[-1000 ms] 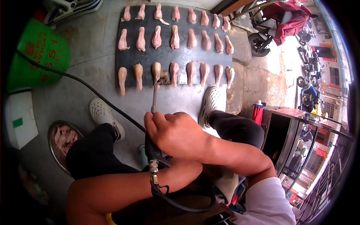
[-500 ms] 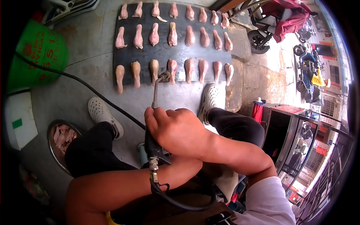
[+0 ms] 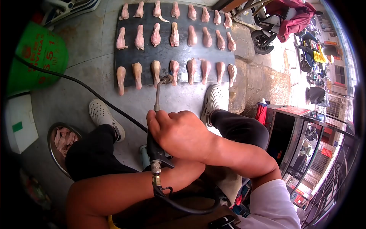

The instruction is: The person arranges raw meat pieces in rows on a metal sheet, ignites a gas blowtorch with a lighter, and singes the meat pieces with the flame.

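My right hand (image 3: 181,133) is wrapped round the black handle of a blowtorch (image 3: 155,149). Its thin metal tube runs forward to a nozzle (image 3: 166,79) at the tray's near edge, close to a chicken drumstick (image 3: 174,70) in the nearest row; I see no flame. Three rows of raw drumsticks lie on a dark tray (image 3: 164,55). The leftmost ones in the near row look yellower, the others pinker. My left forearm (image 3: 126,191) passes beneath my right wrist, which hides my left hand and its fingers.
A black hose (image 3: 87,84) crosses the floor to the torch. At left are a green bucket (image 3: 42,57), a white box (image 3: 23,122) and a metal bowl (image 3: 53,152) of meat strips. My shoes (image 3: 108,118) flank the tray's near side. Scooters (image 3: 263,42) and a cabinet (image 3: 284,133) stand at right.
The view has shifted very slightly. In the street at right, the scooter with the yellow item has changed position. My right hand and the torch hold nearly still.
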